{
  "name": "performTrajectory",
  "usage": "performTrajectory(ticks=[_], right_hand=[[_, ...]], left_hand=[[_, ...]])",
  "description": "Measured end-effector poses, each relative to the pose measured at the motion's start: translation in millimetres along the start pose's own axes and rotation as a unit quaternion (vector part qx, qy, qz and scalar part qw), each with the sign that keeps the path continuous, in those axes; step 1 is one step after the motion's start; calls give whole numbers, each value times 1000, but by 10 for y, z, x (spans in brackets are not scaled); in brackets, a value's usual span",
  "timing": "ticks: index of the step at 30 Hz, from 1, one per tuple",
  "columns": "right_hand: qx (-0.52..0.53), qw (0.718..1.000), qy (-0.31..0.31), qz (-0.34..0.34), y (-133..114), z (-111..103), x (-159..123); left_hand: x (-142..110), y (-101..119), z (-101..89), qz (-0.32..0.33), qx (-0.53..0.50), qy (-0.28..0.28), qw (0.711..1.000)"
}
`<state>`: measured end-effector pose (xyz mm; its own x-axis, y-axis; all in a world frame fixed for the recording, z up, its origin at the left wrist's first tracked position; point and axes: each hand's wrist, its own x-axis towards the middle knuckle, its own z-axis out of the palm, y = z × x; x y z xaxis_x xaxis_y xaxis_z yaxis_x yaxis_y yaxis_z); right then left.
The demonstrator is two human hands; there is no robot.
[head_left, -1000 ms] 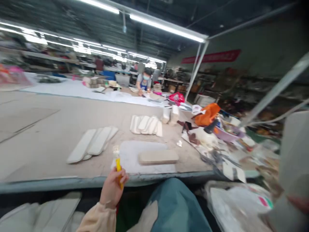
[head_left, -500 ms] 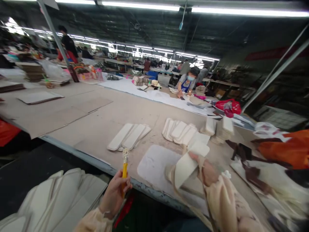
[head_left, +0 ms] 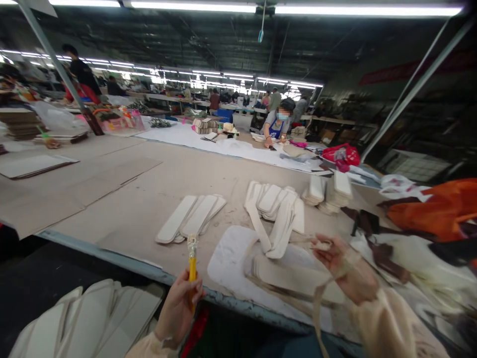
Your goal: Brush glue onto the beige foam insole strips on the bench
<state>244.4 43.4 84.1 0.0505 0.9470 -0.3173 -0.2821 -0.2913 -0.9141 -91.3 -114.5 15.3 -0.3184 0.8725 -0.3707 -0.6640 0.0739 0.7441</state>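
My left hand (head_left: 181,303) is closed around a brush with a yellow handle (head_left: 193,271), its pale, caked tip pointing up at the table's front edge. To the right, my right hand (head_left: 345,266) hovers blurred over the table, fingers pinched on a beige strip (head_left: 318,311) that hangs down past the edge. Left of that hand, a long pale panel (head_left: 290,273) lies on a white rounded sheet (head_left: 225,253). Behind it, several narrow off-white pieces (head_left: 281,228) rest partly on the sheet and against a fanned pile (head_left: 270,196). Another fanned group (head_left: 197,216) lies left of them.
Small stacks (head_left: 337,186) stand at the right, near dark scraps and an orange bag (head_left: 439,211). More pale panels (head_left: 100,318) are fanned at lower left, below table height. A co-worker (head_left: 278,122) works across the table. A metal post (head_left: 61,74) rises at the left.
My right hand has moved right, away from the white piece it held, and that piece now lies among the others behind the sheet. My left hand still holds the brush. The view has shifted slightly.
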Motion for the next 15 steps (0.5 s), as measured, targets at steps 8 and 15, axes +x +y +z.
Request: performTrajectory(ticks=[8, 15], right_hand=[[-102, 993, 23, -45, -309, -100, -181], [-27, 989, -65, -132, -722, 1026, -78]], left_hand=[[-87, -148, 359, -16, -7, -71, 997], [-187, -79, 197, -11, -14, -53, 998]])
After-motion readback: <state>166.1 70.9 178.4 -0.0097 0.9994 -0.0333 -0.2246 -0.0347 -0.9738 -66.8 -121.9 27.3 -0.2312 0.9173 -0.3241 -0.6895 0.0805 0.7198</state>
